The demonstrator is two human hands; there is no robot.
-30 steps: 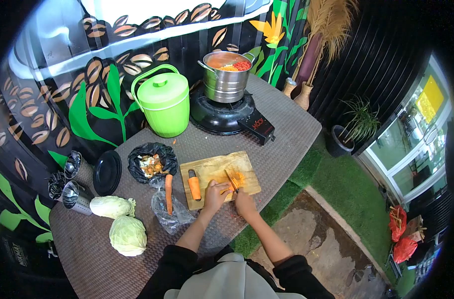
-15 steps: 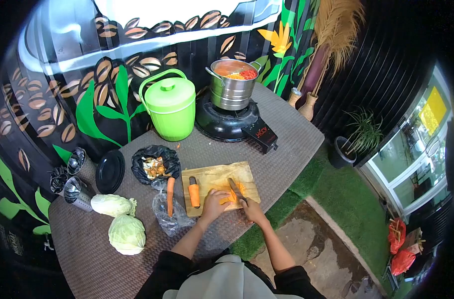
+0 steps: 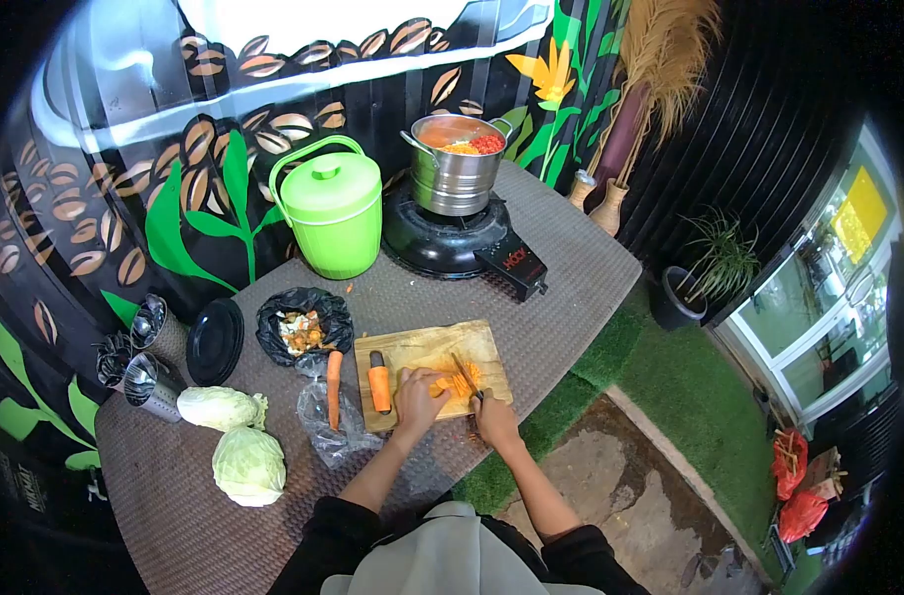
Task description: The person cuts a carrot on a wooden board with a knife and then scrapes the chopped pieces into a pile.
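A wooden cutting board (image 3: 422, 342) lies near the table's front edge, with chopped orange carrot (image 3: 467, 378) on its right half. My right hand (image 3: 494, 418) is closed around the handle of a knife (image 3: 463, 370), whose blade stands among the cut pieces. On the board's middle, my left hand (image 3: 419, 399) has its fingers bent and pressed onto carrot beside the blade; they partly hide it. A thick carrot piece (image 3: 378, 389) rests at the board's left side, against a dark object I cannot make out. Left of the board, a long peeled carrot (image 3: 334, 392) lies on a clear plastic bag (image 3: 325, 426).
A steel pot (image 3: 456, 178) with red and yellow contents stands on a black stove (image 3: 442, 243). Beside it is a green lidded bucket (image 3: 335, 223). A black bag of scraps (image 3: 273, 322), black plates (image 3: 216, 342), metal cups (image 3: 154, 387) and two cabbages (image 3: 248, 466) are leftward.
The whole view has shifted slightly. My left hand has drawn a little left from the knife blade. The knife is still in my right hand over the cut carrot.
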